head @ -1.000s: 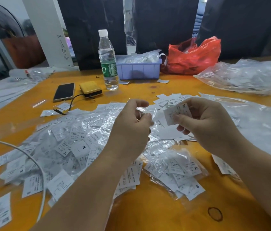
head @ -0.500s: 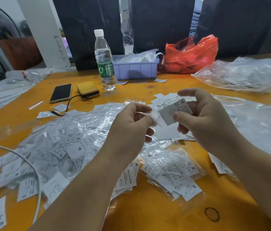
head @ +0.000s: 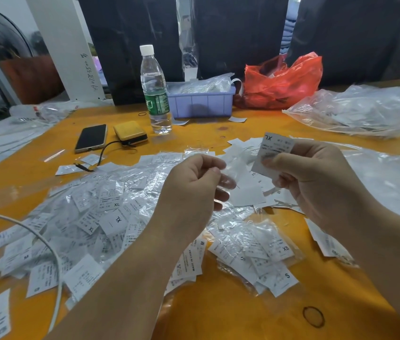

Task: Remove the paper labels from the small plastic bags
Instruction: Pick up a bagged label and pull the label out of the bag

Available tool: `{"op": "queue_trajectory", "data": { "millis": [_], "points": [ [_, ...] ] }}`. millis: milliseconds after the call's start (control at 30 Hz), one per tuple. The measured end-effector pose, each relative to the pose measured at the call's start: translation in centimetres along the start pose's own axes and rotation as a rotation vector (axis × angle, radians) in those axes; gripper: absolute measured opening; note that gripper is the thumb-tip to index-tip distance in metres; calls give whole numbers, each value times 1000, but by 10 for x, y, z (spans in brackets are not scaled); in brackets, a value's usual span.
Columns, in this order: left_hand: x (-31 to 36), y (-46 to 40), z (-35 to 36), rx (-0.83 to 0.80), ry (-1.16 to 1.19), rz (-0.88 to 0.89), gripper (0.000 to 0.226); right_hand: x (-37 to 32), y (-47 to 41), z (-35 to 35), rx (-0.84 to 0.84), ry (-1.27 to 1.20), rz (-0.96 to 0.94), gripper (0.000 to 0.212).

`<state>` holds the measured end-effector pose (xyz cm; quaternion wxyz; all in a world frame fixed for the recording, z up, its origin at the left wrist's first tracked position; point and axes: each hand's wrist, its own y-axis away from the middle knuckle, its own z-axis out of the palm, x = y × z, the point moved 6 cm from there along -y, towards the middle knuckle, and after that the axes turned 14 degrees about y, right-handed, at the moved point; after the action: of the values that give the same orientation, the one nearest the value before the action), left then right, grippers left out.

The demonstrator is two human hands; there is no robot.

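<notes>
My right hand (head: pixel 317 182) pinches a white paper label (head: pixel 274 149) marked XL, lifted clear above the table. My left hand (head: pixel 191 190) pinches a small clear plastic bag (head: pixel 234 168), blurred, just left of the label and apart from it. Below both hands lies a wide heap of small bags with labels inside (head: pixel 91 222), spread over the orange table (head: pixel 231 312). A smaller clump of bagged labels (head: pixel 263 253) marked S and XS sits under my right wrist. Loose white labels (head: pixel 248 195) lie between the hands.
At the back stand a water bottle (head: pixel 156 94), a purple tray (head: pixel 201 103) of bags and a red plastic bag (head: pixel 282 82). A phone (head: pixel 91 138) and yellow power bank (head: pixel 130 132) lie left. Big clear plastic sheets (head: pixel 366 111) cover the right. A white cable (head: pixel 49 249) and rubber band (head: pixel 313 316) lie near.
My right hand has drawn the XL label out and up to the right, away from the bag. The left hand keeps the now empty bag, and the hands have spread apart.
</notes>
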<state>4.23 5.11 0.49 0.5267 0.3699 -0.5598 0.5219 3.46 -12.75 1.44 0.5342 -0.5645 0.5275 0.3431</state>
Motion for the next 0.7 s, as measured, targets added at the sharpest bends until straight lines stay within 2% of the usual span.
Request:
{"op": "queue_trajectory", "data": {
  "millis": [100, 167, 233, 467, 600, 700],
  "points": [
    [1, 0, -1, 14, 1, 4, 16, -3, 3, 7, -94, 14, 1, 4],
    [1, 0, -2, 25, 5, 9, 14, -2, 6, 15, -187, -16, 20, 17],
    [1, 0, -2, 37, 1, 15, 12, -4, 8, 20, -219, -34, 26, 21],
    [1, -2, -8, 88, -47, 39, 9, -2, 8, 12, -122, 36, 29, 18],
    [1, -1, -6, 70, -34, 25, 7, -5, 8, 13, -143, 11, 4, 37],
    [2, 0, -3, 44, -29, 25, 6, -4, 9, 16, -205, -39, -4, 42]
  ]
}}
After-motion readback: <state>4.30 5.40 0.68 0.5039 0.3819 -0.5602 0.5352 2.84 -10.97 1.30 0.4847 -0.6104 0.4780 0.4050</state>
